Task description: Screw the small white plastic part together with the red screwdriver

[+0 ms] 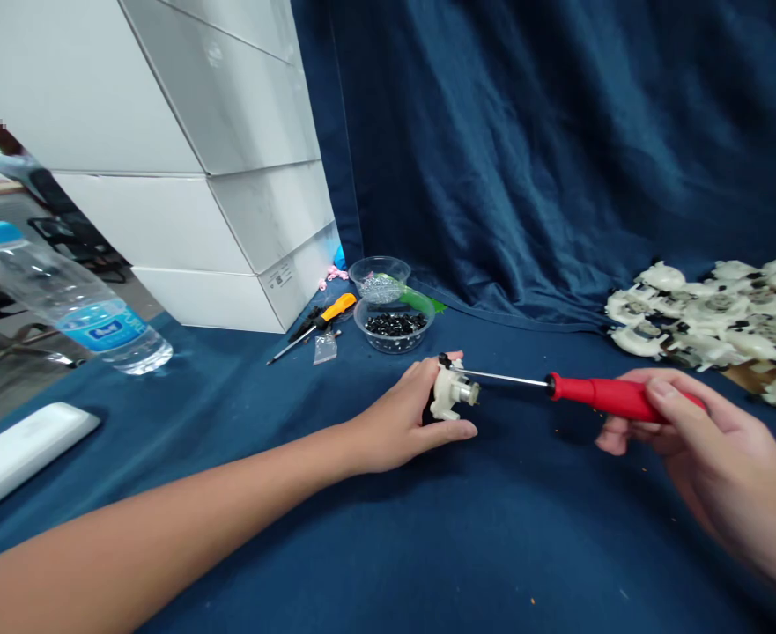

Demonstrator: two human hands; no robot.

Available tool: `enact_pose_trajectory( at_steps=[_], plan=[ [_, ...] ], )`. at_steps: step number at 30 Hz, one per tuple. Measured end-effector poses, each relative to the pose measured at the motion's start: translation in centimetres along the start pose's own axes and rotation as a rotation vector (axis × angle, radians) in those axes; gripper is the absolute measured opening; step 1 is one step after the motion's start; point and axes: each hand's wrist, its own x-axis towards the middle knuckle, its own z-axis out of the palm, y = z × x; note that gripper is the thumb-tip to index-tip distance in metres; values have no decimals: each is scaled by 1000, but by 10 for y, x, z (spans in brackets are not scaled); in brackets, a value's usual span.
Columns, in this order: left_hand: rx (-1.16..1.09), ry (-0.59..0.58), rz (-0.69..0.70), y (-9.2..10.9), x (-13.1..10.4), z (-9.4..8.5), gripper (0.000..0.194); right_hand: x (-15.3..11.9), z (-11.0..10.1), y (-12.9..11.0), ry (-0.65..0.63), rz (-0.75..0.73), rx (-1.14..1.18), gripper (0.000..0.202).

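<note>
My left hand (404, 418) is closed around a small white plastic part (446, 393) with a metal cylinder, like a little motor, on its right side. Its fingers lie behind the part and are mostly hidden; the thumb stretches below it. In my right hand (718, 449) is a screwdriver (605, 397) with a red handle, held level and pointing left. The tip of its metal shaft reaches a small black piece at the top of the white part. Whether the tip sits in a screw I cannot tell.
Clear tubs of black pieces (395, 339) and small silvery pieces (380, 269) stand behind my left hand, beside a yellow-handled screwdriver (338, 307). More white plastic parts (705, 308) are heaped at right. White boxes (229, 220) and a water bottle (97, 321) stand left.
</note>
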Motion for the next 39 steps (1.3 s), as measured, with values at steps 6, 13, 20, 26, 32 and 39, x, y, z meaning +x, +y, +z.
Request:
enact_pose_trajectory(
  at_steps=[6,13,20,26,32,39],
  plan=[
    [-188,78,-147,5,0,-2,50,-1,1,1,76,-30,46,39],
    [-255,0,-141,1,-3,-3,51,-4,-6,10,-10,-81,-17,33],
    [-267,-8,-121,-1,-3,-3,50,-7,-6,10,10,-88,-61,38],
    [-265,-12,-114,-1,-3,-3,49,-7,-5,10,20,-101,-64,35],
    [-290,-31,-93,-2,-5,-4,45,-7,-5,8,9,-111,-83,35],
    [-487,-10,-76,-7,-3,-3,46,-14,1,8,70,-185,-147,39]
  ],
)
